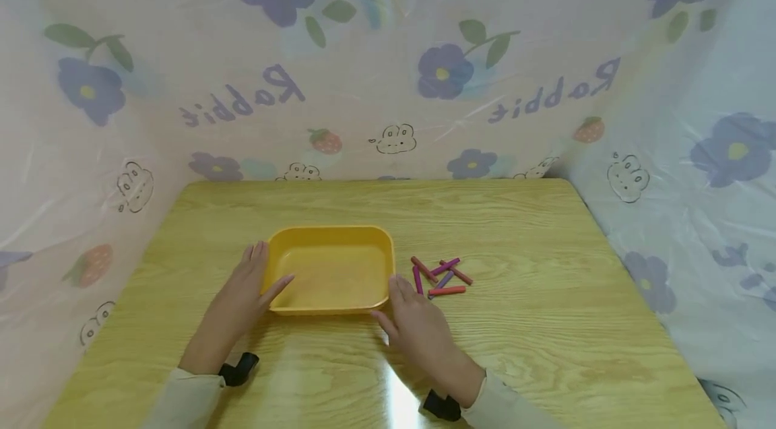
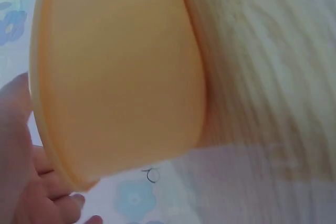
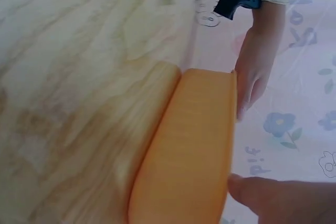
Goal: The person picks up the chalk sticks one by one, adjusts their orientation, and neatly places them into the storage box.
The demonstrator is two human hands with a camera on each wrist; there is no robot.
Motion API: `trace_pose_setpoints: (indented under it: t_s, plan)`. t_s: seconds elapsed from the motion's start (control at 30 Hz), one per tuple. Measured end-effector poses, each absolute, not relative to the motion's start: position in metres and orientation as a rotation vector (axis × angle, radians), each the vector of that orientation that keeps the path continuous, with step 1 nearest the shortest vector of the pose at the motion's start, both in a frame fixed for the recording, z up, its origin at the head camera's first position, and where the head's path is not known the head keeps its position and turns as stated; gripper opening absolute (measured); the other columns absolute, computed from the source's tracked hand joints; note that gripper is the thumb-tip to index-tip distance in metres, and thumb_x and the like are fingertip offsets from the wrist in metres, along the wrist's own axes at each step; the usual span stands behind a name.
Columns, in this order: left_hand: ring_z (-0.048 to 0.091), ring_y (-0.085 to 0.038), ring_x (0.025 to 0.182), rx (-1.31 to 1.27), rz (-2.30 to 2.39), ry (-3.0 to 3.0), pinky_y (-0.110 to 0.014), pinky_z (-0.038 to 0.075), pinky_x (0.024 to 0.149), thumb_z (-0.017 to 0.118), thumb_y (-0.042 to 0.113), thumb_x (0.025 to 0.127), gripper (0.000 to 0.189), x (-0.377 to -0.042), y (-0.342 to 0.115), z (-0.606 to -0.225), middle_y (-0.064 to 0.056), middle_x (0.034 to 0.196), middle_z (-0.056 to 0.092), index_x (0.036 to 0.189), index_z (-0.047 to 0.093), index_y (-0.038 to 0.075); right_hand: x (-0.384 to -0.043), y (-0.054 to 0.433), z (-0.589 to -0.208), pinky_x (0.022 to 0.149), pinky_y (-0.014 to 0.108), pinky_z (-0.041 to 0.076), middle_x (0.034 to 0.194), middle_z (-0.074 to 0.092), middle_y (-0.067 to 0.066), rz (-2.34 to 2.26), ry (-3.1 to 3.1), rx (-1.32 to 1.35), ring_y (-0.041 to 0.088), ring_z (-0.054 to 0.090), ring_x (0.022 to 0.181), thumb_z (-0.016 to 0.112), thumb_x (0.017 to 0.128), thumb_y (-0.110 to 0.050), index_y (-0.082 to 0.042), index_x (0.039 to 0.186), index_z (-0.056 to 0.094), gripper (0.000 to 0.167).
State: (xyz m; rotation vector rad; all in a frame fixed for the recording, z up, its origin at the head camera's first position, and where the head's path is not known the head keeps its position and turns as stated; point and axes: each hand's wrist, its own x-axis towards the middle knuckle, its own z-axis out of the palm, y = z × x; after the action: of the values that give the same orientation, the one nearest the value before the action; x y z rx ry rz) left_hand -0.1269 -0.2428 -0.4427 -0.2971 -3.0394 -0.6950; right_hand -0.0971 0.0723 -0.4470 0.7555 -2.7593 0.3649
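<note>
A shallow yellow plastic tray (image 1: 330, 310) with rounded corners sits on the table, its smooth inner floor showing in the head view. My left hand (image 1: 239, 294) holds its left side, fingers along the outside and thumb reaching over the rim. My right hand (image 1: 418, 321) holds the near right corner, fingers at the right side and thumb by the near edge. The left wrist view shows the tray's outer wall (image 2: 121, 77) close up, with several fingertips of the left hand (image 2: 31, 171) bent by the rim. In the right wrist view the right thumb (image 3: 247, 187) meets the rim.
Several short crayon-like sticks, among them a red-orange one (image 1: 447, 291) and a purple one (image 1: 444, 281), lie in a loose pile right of the tray. The wood-grain table (image 1: 545, 294) is bordered by a patterned curtain (image 1: 364, 79) at the back and sides.
</note>
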Motion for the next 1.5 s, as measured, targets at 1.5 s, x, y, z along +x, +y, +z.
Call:
trace_pose_setpoints:
  t_s: [1.5]
  plan:
    - [0.025,-0.033,0.136,-0.425,-0.479,-2.947,-0.048,0.023,0.109,0.022,0.049,0.100,0.068,-0.181,-0.235,-0.454,-0.017,0.148,0.028,0.144,0.027,-0.002,-0.160,0.141,-0.464,0.086,0.041,0.051,0.103,0.066,0.010,0.708,-2.865,0.611,0.025,0.060,0.097,0.058,0.092,-0.007,-0.003,0.111,0.067,0.022]
